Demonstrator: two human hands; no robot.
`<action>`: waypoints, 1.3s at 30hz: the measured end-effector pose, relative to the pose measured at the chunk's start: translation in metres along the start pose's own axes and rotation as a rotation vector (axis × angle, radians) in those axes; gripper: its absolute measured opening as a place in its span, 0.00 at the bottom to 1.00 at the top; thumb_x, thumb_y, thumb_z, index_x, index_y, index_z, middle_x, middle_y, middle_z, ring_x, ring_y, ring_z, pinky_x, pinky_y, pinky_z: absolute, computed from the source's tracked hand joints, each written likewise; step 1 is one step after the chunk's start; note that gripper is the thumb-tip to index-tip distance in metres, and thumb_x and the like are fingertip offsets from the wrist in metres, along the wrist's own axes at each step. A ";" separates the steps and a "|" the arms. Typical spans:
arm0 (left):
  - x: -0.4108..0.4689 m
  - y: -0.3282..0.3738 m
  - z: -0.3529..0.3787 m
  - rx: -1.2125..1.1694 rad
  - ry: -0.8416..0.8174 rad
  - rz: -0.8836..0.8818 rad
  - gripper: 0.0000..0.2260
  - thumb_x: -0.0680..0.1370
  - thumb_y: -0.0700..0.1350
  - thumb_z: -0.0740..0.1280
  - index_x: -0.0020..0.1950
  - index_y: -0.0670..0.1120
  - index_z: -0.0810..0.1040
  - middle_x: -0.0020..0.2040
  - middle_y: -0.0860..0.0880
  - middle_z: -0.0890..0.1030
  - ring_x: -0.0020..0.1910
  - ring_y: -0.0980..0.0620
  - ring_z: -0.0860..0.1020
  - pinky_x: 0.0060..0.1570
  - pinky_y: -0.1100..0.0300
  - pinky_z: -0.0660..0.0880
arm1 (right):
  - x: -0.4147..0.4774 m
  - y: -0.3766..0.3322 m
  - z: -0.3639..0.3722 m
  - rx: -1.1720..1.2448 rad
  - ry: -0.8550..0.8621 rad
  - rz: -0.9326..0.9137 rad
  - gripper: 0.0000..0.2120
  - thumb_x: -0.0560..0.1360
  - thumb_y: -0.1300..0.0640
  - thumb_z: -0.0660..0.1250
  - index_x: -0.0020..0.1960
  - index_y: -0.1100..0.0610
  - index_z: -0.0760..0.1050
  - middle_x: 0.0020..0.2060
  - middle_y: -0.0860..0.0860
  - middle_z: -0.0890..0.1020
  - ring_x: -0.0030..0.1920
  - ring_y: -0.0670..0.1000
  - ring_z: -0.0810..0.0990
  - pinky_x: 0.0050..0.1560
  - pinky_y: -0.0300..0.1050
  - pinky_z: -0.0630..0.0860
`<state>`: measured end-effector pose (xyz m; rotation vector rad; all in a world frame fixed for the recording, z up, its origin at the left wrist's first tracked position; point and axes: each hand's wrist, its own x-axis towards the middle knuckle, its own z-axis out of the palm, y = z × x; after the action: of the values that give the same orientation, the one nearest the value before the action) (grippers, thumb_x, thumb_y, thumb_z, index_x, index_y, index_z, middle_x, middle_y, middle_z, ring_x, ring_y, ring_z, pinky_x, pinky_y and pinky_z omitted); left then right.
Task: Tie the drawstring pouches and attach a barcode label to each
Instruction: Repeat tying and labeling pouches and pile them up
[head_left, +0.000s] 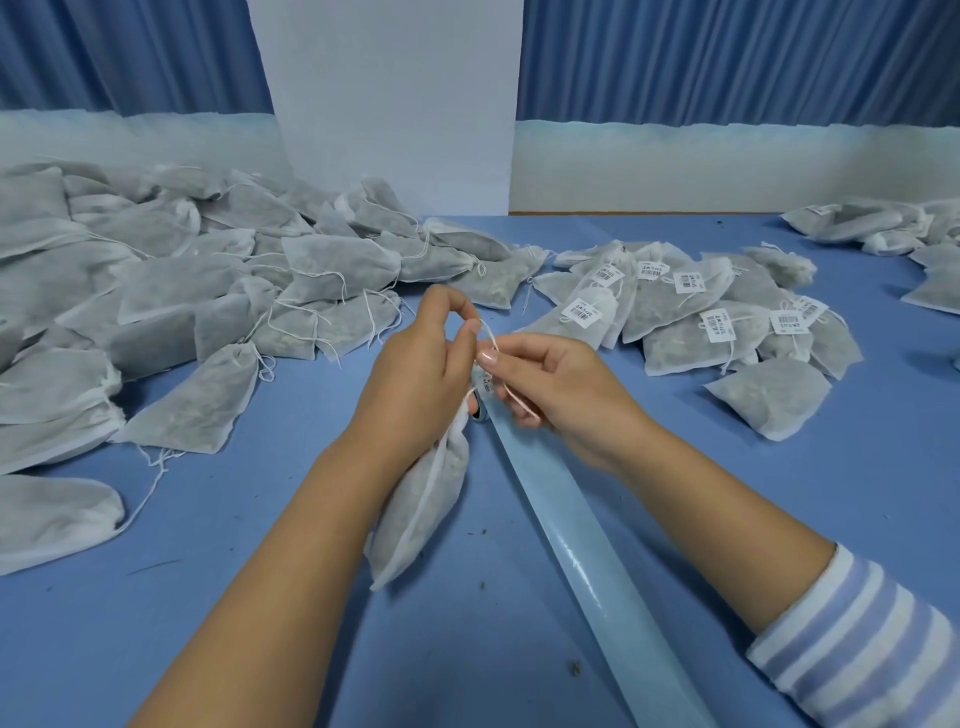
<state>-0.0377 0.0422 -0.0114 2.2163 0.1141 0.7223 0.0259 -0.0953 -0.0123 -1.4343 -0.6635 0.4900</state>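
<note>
A filled white drawstring pouch (423, 501) hangs from my left hand (418, 371), whose curled fingers grip its gathered neck just above the blue table (234, 597). My right hand (553, 384) pinches the thin white drawstring (491, 338), which loops up between both hands' fingertips. A small barcode label (485, 385) shows at the pouch's neck between the hands. The pouch's top is hidden behind my left hand.
A large heap of unlabelled pouches (156, 291) covers the table's left. Labelled pouches (696, 312) lie at the right, more at the far right (883, 228). A pale glossy backing strip (587, 551) runs diagonally under my right forearm. A white panel (395, 104) stands behind.
</note>
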 end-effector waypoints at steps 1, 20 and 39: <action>0.000 0.000 0.001 -0.017 -0.007 -0.006 0.02 0.84 0.50 0.58 0.51 0.55 0.67 0.26 0.53 0.79 0.29 0.53 0.77 0.37 0.55 0.73 | 0.000 0.000 0.000 -0.003 0.027 -0.014 0.05 0.77 0.57 0.69 0.44 0.52 0.84 0.28 0.47 0.76 0.25 0.44 0.68 0.26 0.34 0.66; 0.008 -0.012 -0.036 -0.257 -0.405 -0.380 0.03 0.77 0.43 0.71 0.43 0.48 0.79 0.41 0.50 0.79 0.40 0.56 0.76 0.45 0.61 0.71 | 0.000 -0.010 -0.010 -0.078 0.230 -0.144 0.08 0.78 0.57 0.67 0.47 0.51 0.85 0.35 0.42 0.80 0.34 0.43 0.74 0.36 0.36 0.74; 0.010 0.003 -0.027 -0.624 -0.088 -0.528 0.10 0.79 0.50 0.68 0.40 0.49 0.76 0.33 0.52 0.80 0.32 0.54 0.78 0.33 0.61 0.77 | 0.000 0.014 -0.011 -0.919 0.133 -0.783 0.12 0.76 0.61 0.70 0.59 0.54 0.82 0.54 0.55 0.79 0.53 0.56 0.76 0.57 0.41 0.69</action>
<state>-0.0443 0.0610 0.0091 1.5191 0.3605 0.3034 0.0341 -0.1021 -0.0265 -1.8426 -1.3509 -0.6063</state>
